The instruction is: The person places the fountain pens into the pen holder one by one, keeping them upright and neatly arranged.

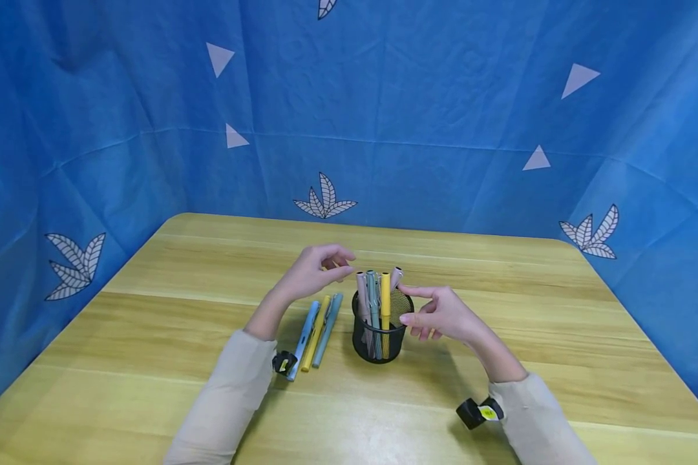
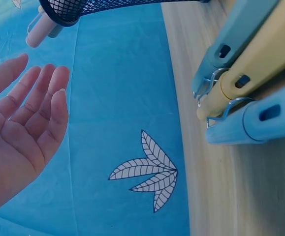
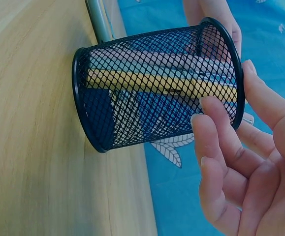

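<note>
A black mesh pen cup [image 1: 382,345] stands upright on the table, holding several pens. Among them are a yellow pen [image 1: 386,297], a grey-green pen [image 1: 373,303] and a pale lilac pen [image 1: 397,276] leaning toward the right rim. My right hand [image 1: 444,314] is at the cup's right side, thumb at the near rim and index finger by the lilac pen's cap. In the right wrist view its other fingers are loosely bent beside the mesh. My left hand [image 1: 314,271] hovers left of the cup, palm empty, fingers relaxed.
Left of the cup lie a light blue pen [image 1: 304,339], another yellow pen [image 1: 316,332] and a blue-green pen [image 1: 328,330], side by side beneath my left forearm. A blue patterned curtain [image 1: 384,97] surrounds the wooden table [image 1: 151,336] at the back and sides.
</note>
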Demonstrator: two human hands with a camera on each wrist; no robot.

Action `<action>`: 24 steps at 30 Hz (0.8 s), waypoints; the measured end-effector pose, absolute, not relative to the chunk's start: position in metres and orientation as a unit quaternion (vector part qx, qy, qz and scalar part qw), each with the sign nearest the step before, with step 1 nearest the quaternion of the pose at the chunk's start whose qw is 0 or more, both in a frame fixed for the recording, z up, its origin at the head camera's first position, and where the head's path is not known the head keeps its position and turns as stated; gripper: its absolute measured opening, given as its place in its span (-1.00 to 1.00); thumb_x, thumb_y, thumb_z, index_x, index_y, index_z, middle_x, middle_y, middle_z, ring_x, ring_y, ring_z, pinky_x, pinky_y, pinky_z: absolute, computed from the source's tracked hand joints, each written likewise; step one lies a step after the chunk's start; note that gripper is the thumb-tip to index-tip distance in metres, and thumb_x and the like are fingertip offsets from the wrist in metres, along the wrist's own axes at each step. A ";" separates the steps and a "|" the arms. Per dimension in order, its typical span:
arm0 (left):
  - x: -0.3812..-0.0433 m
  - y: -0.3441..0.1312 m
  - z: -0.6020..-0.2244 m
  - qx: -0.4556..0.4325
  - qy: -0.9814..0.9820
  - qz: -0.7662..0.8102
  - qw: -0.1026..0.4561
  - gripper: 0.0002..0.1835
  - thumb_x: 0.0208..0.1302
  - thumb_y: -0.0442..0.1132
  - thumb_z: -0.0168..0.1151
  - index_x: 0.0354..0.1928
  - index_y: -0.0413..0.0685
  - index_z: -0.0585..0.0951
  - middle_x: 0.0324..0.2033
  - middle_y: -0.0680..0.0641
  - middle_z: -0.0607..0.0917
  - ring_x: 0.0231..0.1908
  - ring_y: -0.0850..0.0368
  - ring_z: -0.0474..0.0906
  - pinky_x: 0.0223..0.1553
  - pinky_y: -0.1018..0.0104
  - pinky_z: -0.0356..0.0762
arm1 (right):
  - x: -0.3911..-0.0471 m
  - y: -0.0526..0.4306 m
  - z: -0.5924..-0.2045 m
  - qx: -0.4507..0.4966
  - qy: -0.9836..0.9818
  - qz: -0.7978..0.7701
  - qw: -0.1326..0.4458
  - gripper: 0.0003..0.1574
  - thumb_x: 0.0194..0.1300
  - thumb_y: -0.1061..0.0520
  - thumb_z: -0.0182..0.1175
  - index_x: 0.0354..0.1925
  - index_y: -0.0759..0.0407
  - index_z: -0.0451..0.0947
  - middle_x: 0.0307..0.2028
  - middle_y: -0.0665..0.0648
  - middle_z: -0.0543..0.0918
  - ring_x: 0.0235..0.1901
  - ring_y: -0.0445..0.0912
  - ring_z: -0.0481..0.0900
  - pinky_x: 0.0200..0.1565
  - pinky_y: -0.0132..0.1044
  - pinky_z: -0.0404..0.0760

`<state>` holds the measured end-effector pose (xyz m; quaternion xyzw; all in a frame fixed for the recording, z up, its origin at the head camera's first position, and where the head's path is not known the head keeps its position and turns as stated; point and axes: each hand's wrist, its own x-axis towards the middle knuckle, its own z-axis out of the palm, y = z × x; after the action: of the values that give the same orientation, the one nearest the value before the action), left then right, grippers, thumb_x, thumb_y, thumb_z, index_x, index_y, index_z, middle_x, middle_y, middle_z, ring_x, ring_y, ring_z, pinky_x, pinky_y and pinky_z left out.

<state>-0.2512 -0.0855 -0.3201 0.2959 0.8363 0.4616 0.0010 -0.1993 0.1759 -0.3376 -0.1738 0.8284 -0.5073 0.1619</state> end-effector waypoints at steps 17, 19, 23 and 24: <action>-0.248 -0.090 -0.324 0.278 0.829 0.485 0.015 -0.71 0.23 -0.23 0.13 -0.05 -0.26 0.52 -0.33 -0.16 0.61 -0.45 0.03 0.53 -0.42 0.17 0.51 | -0.199 0.175 -0.339 -0.170 0.826 -0.511 0.164 -0.18 0.10 0.08 0.27 0.26 0.27 0.19 -0.61 0.38 0.56 -0.65 0.17 0.53 -0.69 -0.24 0.46; -0.249 -0.091 -0.325 0.277 0.829 0.485 0.014 -0.71 0.23 -0.24 0.13 -0.05 -0.26 0.53 -0.35 -0.15 0.61 -0.46 0.05 0.52 -0.44 0.22 0.50 | -0.199 0.175 -0.340 -0.170 0.826 -0.512 0.164 -0.18 0.10 0.08 0.27 0.26 0.27 0.18 -0.61 0.38 0.57 -0.65 0.17 0.53 -0.70 -0.24 0.46; -0.249 -0.091 -0.324 0.275 0.830 0.484 0.017 -0.72 0.23 -0.23 0.13 -0.07 -0.24 0.53 -0.38 -0.09 0.61 -0.49 0.11 0.51 -0.46 0.23 0.49 | -0.198 0.174 -0.341 -0.168 0.825 -0.514 0.163 -0.17 0.10 0.07 0.26 0.27 0.27 0.18 -0.61 0.38 0.57 -0.65 0.16 0.53 -0.69 -0.24 0.46; -0.249 -0.091 -0.324 0.274 0.831 0.483 0.018 -0.72 0.23 -0.23 0.13 -0.07 -0.23 0.53 -0.39 -0.08 0.61 -0.49 0.11 0.51 -0.45 0.23 0.50 | -0.198 0.174 -0.341 -0.168 0.825 -0.515 0.162 -0.17 0.10 0.08 0.26 0.27 0.27 0.18 -0.62 0.37 0.57 -0.65 0.17 0.53 -0.69 -0.24 0.46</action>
<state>-0.2493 -0.0914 -0.3241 0.2744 0.8312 0.4832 0.0185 -0.1979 0.1743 -0.3406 -0.1678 0.8249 -0.5150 0.1621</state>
